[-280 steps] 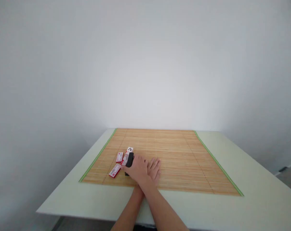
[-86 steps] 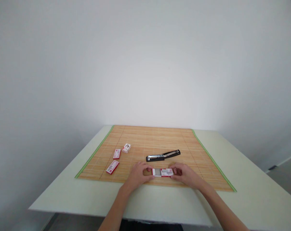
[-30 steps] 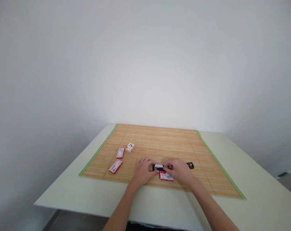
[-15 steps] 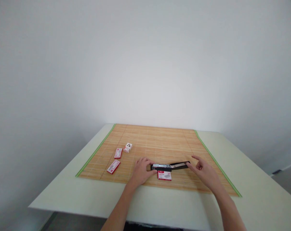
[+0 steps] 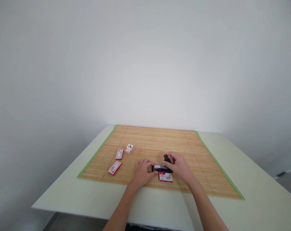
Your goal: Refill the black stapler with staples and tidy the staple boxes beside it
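Observation:
A black stapler [image 5: 163, 170] lies on the bamboo mat with its top arm swung up and its metal inside showing. My left hand [image 5: 144, 171] grips the left end of its base between thumb and fingers. My right hand [image 5: 179, 165] pinches the raised top arm, which tilts steeply over the base; part of the hinge end is hidden behind the fingers. Just in front of the stapler, close against its near side, a red and white staple box [image 5: 165, 177] rests flat on the mat.
Two more red and white boxes lie to the left, a nearer one [image 5: 115, 167] and a farther one [image 5: 119, 154]. Beside them sits a small white box [image 5: 129, 148] with a dark picture. The bamboo mat [image 5: 155, 138] has green edges and covers part of the white table [image 5: 87, 195].
My right hand has moved left, swinging the stapler's top arm from laid out flat to the right up over the base. My left hand keeps its hold on the base.

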Action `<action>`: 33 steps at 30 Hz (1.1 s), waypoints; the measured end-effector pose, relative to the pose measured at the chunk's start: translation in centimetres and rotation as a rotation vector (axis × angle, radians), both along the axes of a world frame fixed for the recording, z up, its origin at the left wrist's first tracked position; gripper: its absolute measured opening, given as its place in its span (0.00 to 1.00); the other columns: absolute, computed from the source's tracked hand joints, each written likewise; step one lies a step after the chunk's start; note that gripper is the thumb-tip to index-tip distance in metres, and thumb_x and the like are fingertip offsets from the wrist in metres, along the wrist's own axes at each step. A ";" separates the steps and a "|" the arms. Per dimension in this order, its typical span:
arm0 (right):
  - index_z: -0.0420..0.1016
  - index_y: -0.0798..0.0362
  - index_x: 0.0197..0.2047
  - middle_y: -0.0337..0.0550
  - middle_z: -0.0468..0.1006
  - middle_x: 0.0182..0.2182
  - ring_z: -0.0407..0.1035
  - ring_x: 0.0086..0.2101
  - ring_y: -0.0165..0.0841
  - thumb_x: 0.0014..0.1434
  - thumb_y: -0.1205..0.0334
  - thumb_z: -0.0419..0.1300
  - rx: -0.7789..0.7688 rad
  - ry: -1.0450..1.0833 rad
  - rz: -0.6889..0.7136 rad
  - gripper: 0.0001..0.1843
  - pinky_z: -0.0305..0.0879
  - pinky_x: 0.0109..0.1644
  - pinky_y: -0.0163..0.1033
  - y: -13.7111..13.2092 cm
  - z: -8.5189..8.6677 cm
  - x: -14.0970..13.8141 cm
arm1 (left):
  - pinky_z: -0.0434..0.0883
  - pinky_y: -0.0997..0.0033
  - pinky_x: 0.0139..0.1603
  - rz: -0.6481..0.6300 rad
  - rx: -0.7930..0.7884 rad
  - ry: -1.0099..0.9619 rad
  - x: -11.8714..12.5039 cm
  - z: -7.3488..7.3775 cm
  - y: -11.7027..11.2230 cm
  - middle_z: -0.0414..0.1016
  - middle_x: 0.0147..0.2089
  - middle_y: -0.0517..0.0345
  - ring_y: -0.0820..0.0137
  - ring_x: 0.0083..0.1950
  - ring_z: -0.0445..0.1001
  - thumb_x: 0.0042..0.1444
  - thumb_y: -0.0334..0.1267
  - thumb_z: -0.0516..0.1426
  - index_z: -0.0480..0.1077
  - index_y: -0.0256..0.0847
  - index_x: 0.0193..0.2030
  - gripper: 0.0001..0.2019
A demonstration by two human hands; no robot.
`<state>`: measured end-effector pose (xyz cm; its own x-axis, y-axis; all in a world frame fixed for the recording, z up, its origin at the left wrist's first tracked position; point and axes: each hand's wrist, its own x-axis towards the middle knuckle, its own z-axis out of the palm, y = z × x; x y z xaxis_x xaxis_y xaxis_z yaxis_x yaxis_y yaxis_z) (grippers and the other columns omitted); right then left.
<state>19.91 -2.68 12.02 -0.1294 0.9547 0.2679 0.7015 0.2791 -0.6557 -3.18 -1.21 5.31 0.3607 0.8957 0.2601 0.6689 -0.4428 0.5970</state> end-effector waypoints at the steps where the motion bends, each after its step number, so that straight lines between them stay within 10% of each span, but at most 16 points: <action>1: 0.79 0.50 0.42 0.40 0.76 0.30 0.67 0.32 0.34 0.59 0.47 0.65 0.017 -0.090 0.019 0.15 0.59 0.37 0.37 0.2 0.0 -1.2 | 0.61 0.58 0.57 0.000 0.000 0.003 0.0 0.0 0.0 0.76 0.51 0.58 0.58 0.56 0.69 0.58 0.56 0.62 0.77 0.52 0.49 0.17; 6: 0.80 0.49 0.38 0.45 0.77 0.41 0.69 0.43 0.39 0.55 0.56 0.70 0.006 -0.329 0.071 0.09 0.61 0.44 0.38 0.6 -1.0 -4.6 | 0.61 0.60 0.55 -0.005 0.001 0.012 -0.1 0.2 -0.2 0.76 0.50 0.58 0.59 0.54 0.69 0.58 0.55 0.63 0.77 0.51 0.48 0.16; 13: 0.82 0.43 0.52 0.45 0.78 0.44 0.68 0.48 0.41 0.60 0.57 0.65 -0.051 -0.193 0.250 0.16 0.62 0.54 0.43 0.6 -0.5 -0.7 | 0.61 0.59 0.59 0.015 -0.023 0.000 0.0 0.3 -0.2 0.75 0.53 0.56 0.58 0.58 0.68 0.58 0.51 0.63 0.75 0.52 0.52 0.17; 25: 0.79 0.52 0.54 0.48 0.81 0.40 0.71 0.36 0.41 0.60 0.39 0.60 -0.001 0.182 -0.220 0.29 0.67 0.42 0.44 -1.4 -6.6 2.8 | 0.61 0.58 0.62 -0.023 -0.005 -0.064 0.5 0.9 -1.2 0.76 0.53 0.58 0.59 0.58 0.70 0.59 0.44 0.61 0.72 0.53 0.57 0.19; 33: 0.76 0.53 0.58 0.43 0.78 0.30 0.70 0.30 0.38 0.64 0.35 0.55 -0.029 0.313 -0.237 0.34 0.66 0.35 0.41 -2.0 -7.5 2.2 | 0.62 0.55 0.59 -0.135 0.056 0.026 3.2 1.1 -3.9 0.74 0.56 0.54 0.53 0.57 0.68 0.53 0.44 0.64 0.68 0.54 0.61 0.28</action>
